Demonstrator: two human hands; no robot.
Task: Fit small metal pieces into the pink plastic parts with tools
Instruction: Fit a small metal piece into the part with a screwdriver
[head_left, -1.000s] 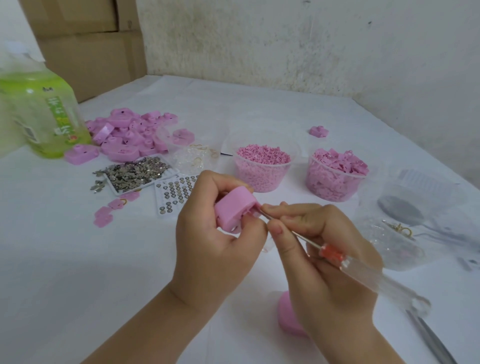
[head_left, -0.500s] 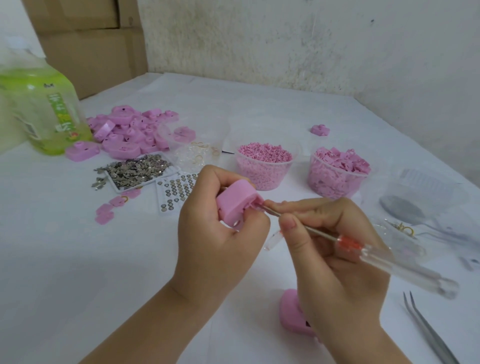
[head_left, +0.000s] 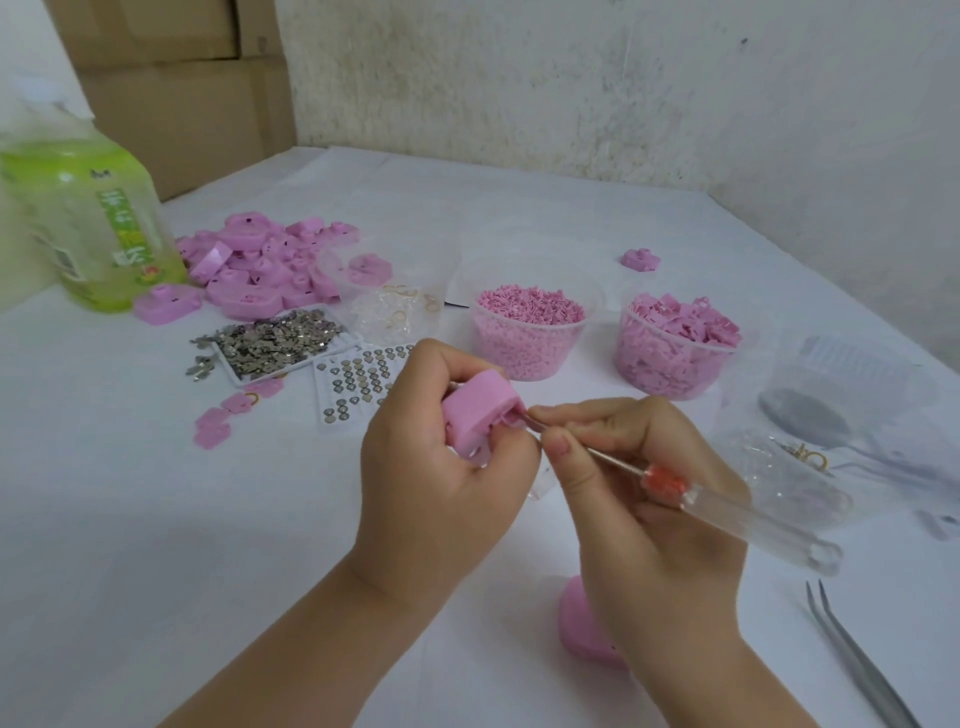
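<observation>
Head view: over the surface (head_left: 156, 545), by its near edge, the left grip (head_left: 436, 493) curls round a pink plastic part (head_left: 480, 410); the right grip (head_left: 649, 535) pinches a screwdriver (head_left: 662, 478), tip at its opening. Likely light, stiff, slick: clamp its broad sides.

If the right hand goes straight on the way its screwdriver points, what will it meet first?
Most likely the pink part gripped by the left hand: the screwdriver in the right hand points up-left at its notch, tip seemingly touching.
</observation>
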